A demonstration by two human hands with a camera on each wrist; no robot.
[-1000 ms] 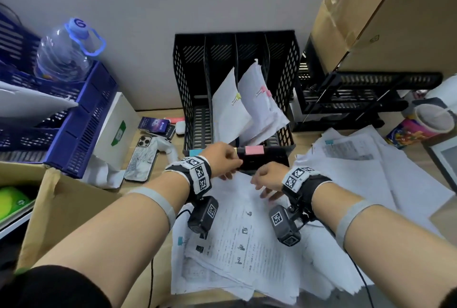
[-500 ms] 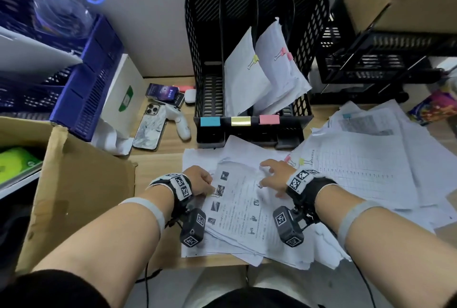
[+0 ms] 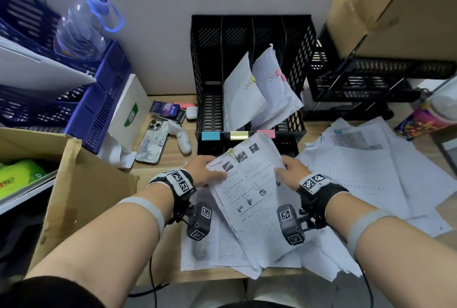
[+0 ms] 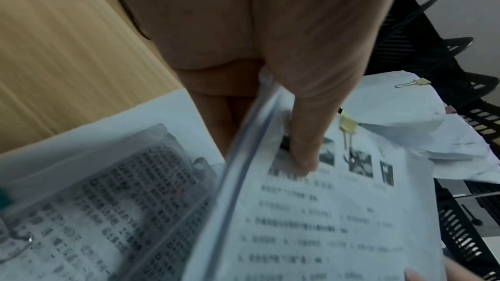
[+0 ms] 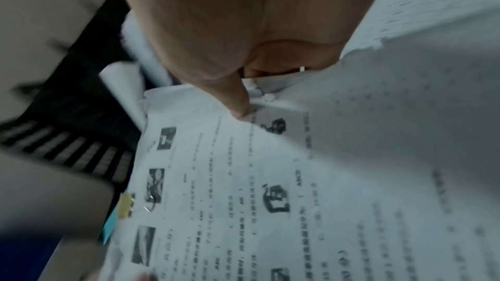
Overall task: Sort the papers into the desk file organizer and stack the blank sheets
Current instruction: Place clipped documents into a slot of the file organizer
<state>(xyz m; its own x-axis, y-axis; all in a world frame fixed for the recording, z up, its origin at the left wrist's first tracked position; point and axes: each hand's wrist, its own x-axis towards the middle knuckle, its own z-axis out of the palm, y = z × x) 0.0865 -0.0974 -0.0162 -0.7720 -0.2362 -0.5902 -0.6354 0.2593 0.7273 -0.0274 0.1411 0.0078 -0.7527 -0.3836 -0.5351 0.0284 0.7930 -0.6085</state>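
- Gripping a clipped printed packet (image 3: 249,199) from both sides, the left hand (image 3: 201,170) pinches its left edge and the right hand (image 3: 293,171) its right edge, fingers (image 4: 303,153) curled over the page.
- Packet sits lifted above the loose papers (image 3: 358,179) on the bench (image 3: 170,156), a yellow binder clip (image 3: 231,153) at its top edge.
- Black file organizer (image 3: 249,80) stands at 12 o'clock from the packet, two clipped bundles leaning in its right slots.
- Phone (image 3: 152,140) lies at 10 o'clock.

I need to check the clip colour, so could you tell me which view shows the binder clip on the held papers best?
The left wrist view: the yellow metal binder clip is close and fairly sharp. In the head view it is tiny; in the right wrist view, blurred.
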